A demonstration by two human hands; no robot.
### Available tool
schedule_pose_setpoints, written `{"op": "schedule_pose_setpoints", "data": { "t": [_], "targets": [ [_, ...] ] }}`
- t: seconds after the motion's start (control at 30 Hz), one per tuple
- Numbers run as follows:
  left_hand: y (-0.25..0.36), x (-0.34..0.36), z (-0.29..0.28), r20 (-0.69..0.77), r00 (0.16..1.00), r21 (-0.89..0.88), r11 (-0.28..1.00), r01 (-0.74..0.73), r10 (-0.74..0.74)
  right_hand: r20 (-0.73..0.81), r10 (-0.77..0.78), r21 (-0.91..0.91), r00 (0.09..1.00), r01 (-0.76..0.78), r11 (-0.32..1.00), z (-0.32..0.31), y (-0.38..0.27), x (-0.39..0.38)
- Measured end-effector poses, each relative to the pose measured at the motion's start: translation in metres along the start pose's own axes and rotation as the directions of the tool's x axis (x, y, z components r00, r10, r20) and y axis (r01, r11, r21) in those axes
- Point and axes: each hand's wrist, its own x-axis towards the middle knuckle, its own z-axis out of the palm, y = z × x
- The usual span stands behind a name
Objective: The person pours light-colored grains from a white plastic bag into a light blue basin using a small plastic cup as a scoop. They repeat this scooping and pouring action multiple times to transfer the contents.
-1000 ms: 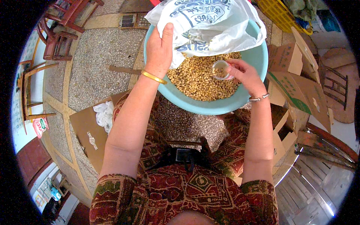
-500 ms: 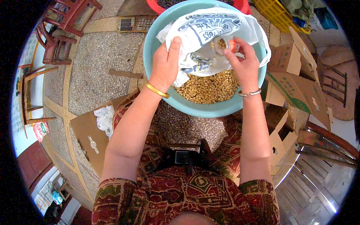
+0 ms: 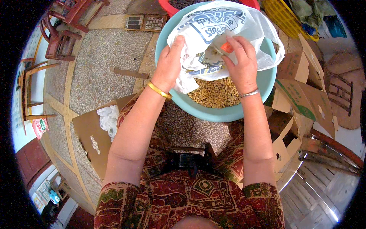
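A red basin (image 3: 164,5) sits behind the turquoise basin (image 3: 213,115), partly covered by its rim. A yellow basket (image 3: 281,17) lies beyond, at the upper right. Open cardboard boxes (image 3: 305,100) stand just beside the basin's right side; a flat cardboard piece (image 3: 87,128) bearing crumpled white plastic (image 3: 109,120) lies at lower left. The plastic bag (image 3: 207,36) spans the basin and blocks the view of its far interior.

The bag is white, semi-translucent, blue-printed and open toward the person. The small yellow-brown kernels (image 3: 215,93) lie loose in the basin below it. The left hand (image 3: 167,65) pinches the bag's left edge. The right hand (image 3: 243,61) pinches a container (image 3: 227,47) at the bag's mouth; only its orange-red part shows clearly.
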Motion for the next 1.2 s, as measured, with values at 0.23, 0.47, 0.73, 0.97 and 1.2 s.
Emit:
{"op": "schedule_pose_setpoints", "data": {
  "t": [0.23, 0.47, 0.73, 0.97, 1.2],
  "targets": [
    [-0.004, 0.007, 0.001, -0.031, 0.989, 0.104, 0.984, -0.142, 0.146, -0.141, 0.18, 0.364, 0.974, -0.118, 0.924, -0.01, -0.002, -0.003],
    [-0.002, 0.024, -0.016, -0.123, 0.954, 0.325, 0.92, -0.22, 0.272, 0.507, 0.184, 0.744, 0.842, -0.536, 0.399, -0.044, 0.016, -0.032],
    [-0.006, 0.027, -0.01, -0.192, 0.942, 0.304, 0.929, -0.21, 0.276, 0.302, 0.228, -0.044, 0.925, -0.226, 0.973, -0.027, 0.038, -0.052],
    [-0.009, 0.029, -0.008, -0.186, 0.94, 0.25, 0.939, -0.236, 0.286, 0.4, 0.232, -0.077, 0.887, -0.22, 0.973, -0.013, 0.036, -0.064],
    [-0.003, 0.024, -0.005, -0.169, 0.943, 0.335, 0.917, -0.217, 0.285, 0.638, 0.513, 0.289, 0.574, -0.796, 0.532, -0.033, 0.045, -0.051]
  ]
}}
